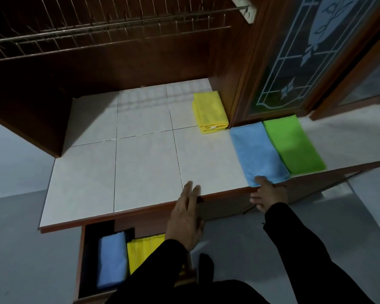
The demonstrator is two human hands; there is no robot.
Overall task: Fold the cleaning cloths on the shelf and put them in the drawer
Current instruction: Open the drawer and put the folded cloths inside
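A blue cloth lies flat on the white tiled shelf, with a green cloth right beside it on the right. A folded yellow cloth sits farther back by the cabinet post. My right hand pinches the blue cloth's near corner at the shelf's front edge. My left hand hovers at the front edge with fingers spread and nothing in it. Below, the pulled-out drawer holds a folded blue cloth and a folded yellow cloth, partly hidden by my left sleeve.
A wire dish rack hangs above the back of the shelf. A wooden cabinet door with patterned glass stands at the right. Grey floor lies on both sides.
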